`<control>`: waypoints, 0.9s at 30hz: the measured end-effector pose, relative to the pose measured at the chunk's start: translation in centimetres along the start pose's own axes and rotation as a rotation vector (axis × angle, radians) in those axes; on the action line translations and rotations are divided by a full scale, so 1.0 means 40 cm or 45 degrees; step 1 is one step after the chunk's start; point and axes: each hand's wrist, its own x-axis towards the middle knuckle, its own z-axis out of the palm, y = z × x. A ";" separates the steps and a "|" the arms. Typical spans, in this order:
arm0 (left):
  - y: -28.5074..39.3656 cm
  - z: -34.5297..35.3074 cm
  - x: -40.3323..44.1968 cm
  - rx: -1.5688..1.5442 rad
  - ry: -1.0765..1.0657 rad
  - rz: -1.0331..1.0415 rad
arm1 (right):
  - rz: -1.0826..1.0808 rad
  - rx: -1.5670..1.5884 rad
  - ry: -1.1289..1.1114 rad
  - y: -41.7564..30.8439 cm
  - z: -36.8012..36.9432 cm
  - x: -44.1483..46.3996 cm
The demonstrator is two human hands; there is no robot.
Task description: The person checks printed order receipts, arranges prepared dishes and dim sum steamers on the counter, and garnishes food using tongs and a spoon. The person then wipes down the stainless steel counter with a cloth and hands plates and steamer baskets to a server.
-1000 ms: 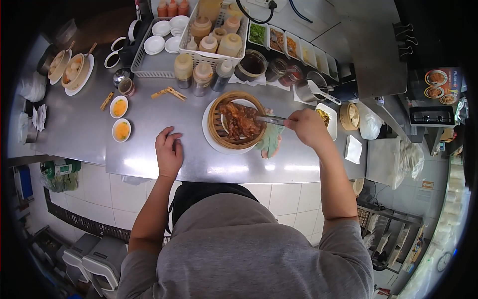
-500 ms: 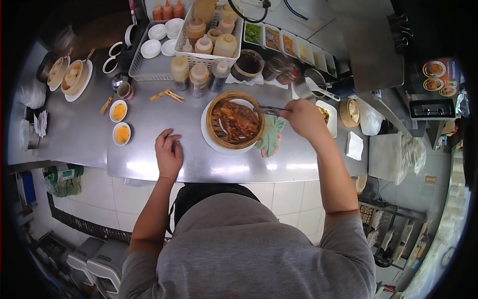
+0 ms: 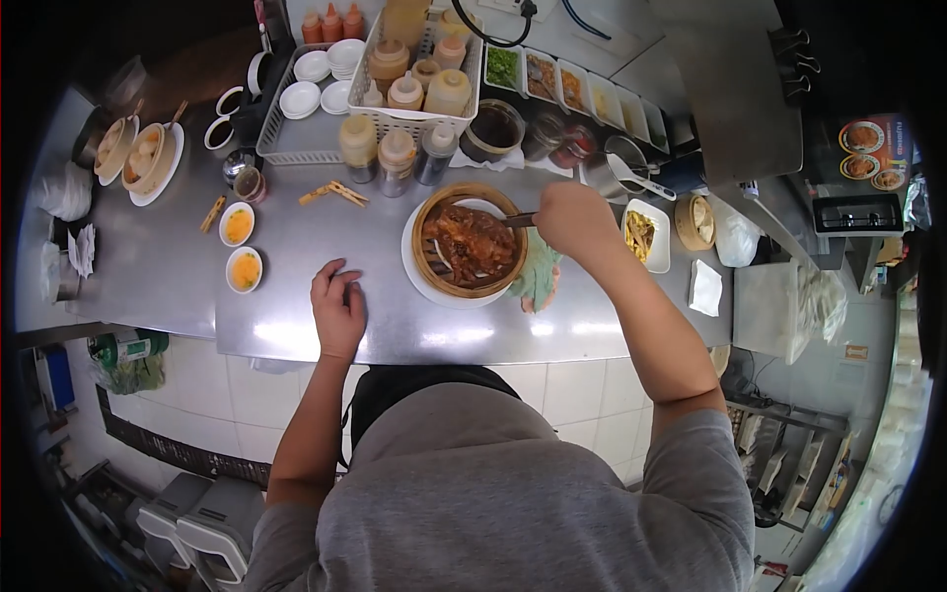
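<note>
A round bamboo steamer [image 3: 422,264] sits on a white plate [image 3: 418,283] in front of me. Inside it is dark reddish-brown sauced meat [image 3: 472,243], its exact kind unclear. My right hand [image 3: 577,223] is closed around metal tongs [image 3: 518,220], whose tips reach over the steamer's right rim to the meat. Whether the tongs pinch any of it cannot be made out. A green cloth [image 3: 538,274] lies beside the steamer, below that hand. To the left, my left hand [image 3: 338,310] rests on the steel counter, fingers apart and slightly bent, holding nothing.
Two small bowls of orange food [image 3: 244,269] and wooden clothespins [image 3: 333,192] lie left. Sauce bottles [image 3: 397,158] and a dark sauce pot [image 3: 492,128] stand behind the steamer. On the right are a white dish [image 3: 646,237] and a small steamer [image 3: 695,222].
My right hand has moved slightly left and up, and the tongs have turned and reach lower into the meat. The meat has shifted, baring more lining at the upper right. My left hand stays put.
</note>
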 end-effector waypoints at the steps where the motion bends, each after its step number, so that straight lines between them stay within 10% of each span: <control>1: -0.001 0.001 0.000 0.006 0.003 0.011 | 0.017 0.008 -0.019 -0.004 0.000 0.000; 27: -0.001 0.004 0.002 0.042 0.013 0.042 | -0.198 0.093 0.076 -0.074 -0.026 -0.084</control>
